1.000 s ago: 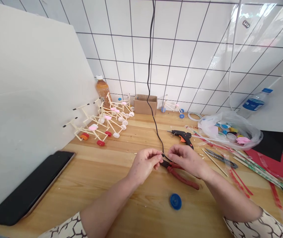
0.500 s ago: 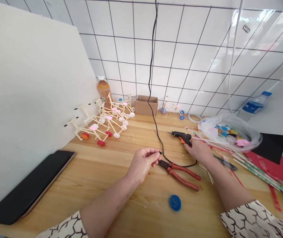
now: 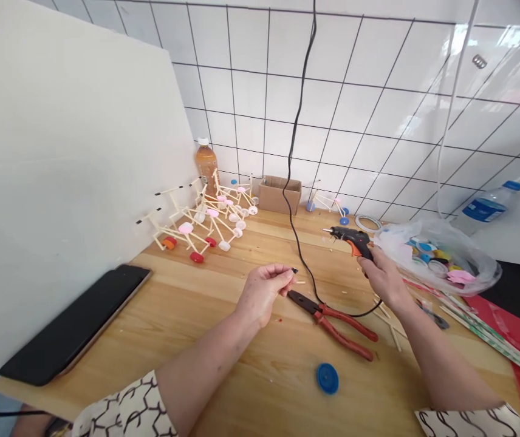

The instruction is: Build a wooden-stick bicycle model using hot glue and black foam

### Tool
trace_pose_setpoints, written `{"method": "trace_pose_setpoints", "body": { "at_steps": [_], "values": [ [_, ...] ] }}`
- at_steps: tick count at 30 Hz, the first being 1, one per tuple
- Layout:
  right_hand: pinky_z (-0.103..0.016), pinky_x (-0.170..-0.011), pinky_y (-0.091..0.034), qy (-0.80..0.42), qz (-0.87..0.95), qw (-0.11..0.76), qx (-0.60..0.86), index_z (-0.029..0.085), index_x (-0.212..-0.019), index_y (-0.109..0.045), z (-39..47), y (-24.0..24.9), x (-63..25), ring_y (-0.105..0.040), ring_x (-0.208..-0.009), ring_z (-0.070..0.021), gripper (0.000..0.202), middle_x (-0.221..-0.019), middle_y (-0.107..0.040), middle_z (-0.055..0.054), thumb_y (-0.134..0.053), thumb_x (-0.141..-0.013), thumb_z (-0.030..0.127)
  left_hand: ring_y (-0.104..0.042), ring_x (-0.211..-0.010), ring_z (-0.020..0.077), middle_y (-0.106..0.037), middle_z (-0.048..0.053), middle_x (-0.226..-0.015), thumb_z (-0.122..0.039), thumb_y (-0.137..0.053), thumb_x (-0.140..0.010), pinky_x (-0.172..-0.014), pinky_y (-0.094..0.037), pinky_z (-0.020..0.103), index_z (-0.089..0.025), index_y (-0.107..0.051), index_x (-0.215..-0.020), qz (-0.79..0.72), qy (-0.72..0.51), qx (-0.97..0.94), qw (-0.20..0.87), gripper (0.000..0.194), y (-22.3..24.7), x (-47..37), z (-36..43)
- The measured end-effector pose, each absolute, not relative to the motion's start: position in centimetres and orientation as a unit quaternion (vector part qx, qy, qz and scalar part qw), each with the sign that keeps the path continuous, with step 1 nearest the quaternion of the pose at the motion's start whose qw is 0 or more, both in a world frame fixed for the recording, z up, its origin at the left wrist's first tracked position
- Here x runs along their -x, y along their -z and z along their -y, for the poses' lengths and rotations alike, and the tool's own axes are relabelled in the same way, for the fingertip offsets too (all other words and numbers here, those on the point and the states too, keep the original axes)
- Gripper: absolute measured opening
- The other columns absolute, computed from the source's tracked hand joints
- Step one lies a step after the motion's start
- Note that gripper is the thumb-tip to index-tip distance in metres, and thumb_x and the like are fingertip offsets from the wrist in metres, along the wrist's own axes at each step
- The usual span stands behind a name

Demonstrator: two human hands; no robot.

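Observation:
My left hand point(image 3: 266, 291) is closed in a pinch on a small black piece point(image 3: 294, 271) that pokes out past the fingertips; most of it is hidden. My right hand point(image 3: 384, 276) is wrapped round the handle of a black glue gun point(image 3: 352, 238) with an orange trigger, its nozzle pointing left. Pliers point(image 3: 333, 321) with red handles lie just below my left fingertips. Nearer to me on the table is a blue bottle cap point(image 3: 327, 379). The glue gun's black cord point(image 3: 296, 233) runs down the wall and across the table.
Several stick models point(image 3: 196, 221) with bottle-cap wheels stand at left, by a tea bottle point(image 3: 206, 162). A cardboard box point(image 3: 280, 195) is at the wall. At right lie a plastic bag of caps point(image 3: 437, 249), sticks and red sheets point(image 3: 510, 321). A black phone-like slab point(image 3: 78, 321) lies left.
My right hand has lifted the glue gun off the table. My left hand stays by the pliers, still pinching the black piece. The view has shifted slightly left.

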State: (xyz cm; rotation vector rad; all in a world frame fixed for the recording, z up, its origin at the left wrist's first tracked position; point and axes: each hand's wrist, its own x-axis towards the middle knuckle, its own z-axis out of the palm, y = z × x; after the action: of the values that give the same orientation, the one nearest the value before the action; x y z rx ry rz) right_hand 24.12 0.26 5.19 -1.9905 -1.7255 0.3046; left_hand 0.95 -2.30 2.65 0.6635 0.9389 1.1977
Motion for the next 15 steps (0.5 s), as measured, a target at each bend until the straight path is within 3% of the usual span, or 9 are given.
{"method": "trace_pose_setpoints", "body": {
  "at_steps": [6, 11, 15],
  "values": [
    [-0.025, -0.051, -0.034, -0.241, 0.625, 0.377, 0.640, 0.021, -0.066, -0.044, 2.0, -7.4, -22.6, -0.043, -0.056, -0.0131, 0.023, -0.058, -0.042, 0.002, -0.043, -0.080, 0.040, -0.049, -0.046, 0.0069, -0.063, 0.004, -0.054, -0.021, -0.076, -0.049, -0.048, -0.033, 0.021, -0.010, -0.066, -0.063, -0.407, -0.556, -0.273, 0.671, 0.020, -2.4, -0.5, 1.8],
    [-0.026, -0.055, -0.040, -0.423, 0.608, 0.397, 0.541, 0.020, -0.092, -0.053, 2.6, -7.4, -22.3, -0.052, -0.064, -0.0148, 0.025, -0.076, -0.060, -0.003, -0.059, -0.076, 0.038, -0.048, -0.046, 0.0072, -0.063, 0.004, -0.052, -0.019, -0.076, -0.047, -0.048, -0.033, 0.021, -0.010, -0.065, -0.061, -0.399, -0.567, -0.253, 0.675, 0.020, -2.5, -0.4, 1.6],
    [-0.028, -0.056, -0.040, -0.458, 0.640, 0.376, 0.490, 0.017, -0.104, -0.055, 3.0, -7.8, -22.1, -0.050, -0.061, -0.0155, 0.034, -0.070, -0.060, -0.004, -0.061, -0.076, 0.034, -0.049, -0.046, 0.0074, -0.063, 0.004, -0.053, -0.018, -0.076, -0.046, -0.048, -0.033, 0.021, -0.010, -0.065, -0.061, -0.398, -0.572, -0.237, 0.677, 0.020, -2.7, -0.3, 1.5]
  ]
}}
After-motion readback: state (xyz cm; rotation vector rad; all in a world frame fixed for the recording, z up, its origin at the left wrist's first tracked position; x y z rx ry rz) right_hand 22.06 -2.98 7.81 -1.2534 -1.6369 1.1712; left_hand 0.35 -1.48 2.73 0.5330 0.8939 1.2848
